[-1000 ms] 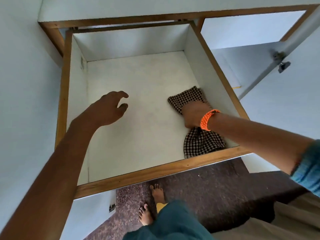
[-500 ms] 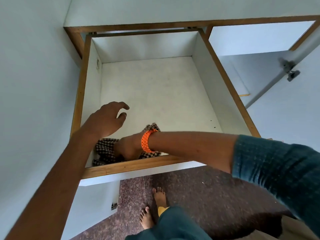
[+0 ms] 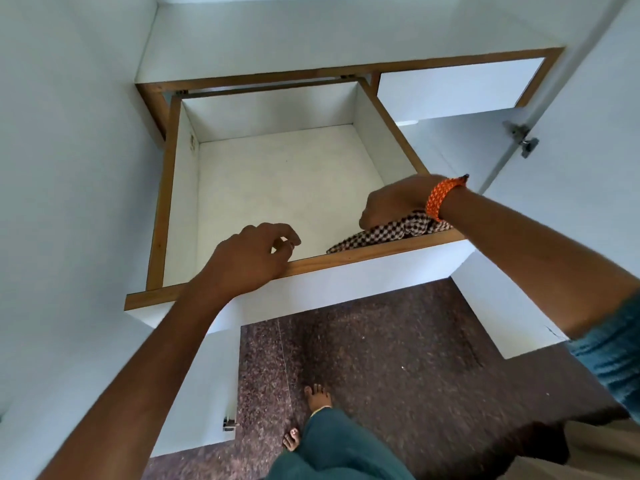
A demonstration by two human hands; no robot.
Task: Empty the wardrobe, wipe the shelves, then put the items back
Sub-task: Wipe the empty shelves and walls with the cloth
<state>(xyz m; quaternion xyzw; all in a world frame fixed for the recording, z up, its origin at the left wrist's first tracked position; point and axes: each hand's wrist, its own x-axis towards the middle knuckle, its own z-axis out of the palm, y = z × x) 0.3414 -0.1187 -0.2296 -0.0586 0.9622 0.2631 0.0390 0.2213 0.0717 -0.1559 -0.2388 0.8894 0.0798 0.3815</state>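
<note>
Two hands at drawer (image 3: 346, 258) | right hand (image 3: 394, 202) grips checked cloth (image 3: 381, 233), swept back to lower right corner; left hand (image 3: 249, 258) loosely curled, holding nothing | wiping nearly done

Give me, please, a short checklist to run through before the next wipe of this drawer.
1. Cloth in the right hand: ok, the fingers curl round it at the near right corner.
2. Drawer pulled out far enough to reach: ok, its floor shows back to the rear wall.
3. Drawer emptied: ok, only the cloth lies in it.
4. Left hand clear of the wiping path: ok, it is over the front rim, holding nothing; contact with the rim cannot tell.
5. Floor of the drawer clean: cannot tell, faint marks show but are too small to judge.
</note>
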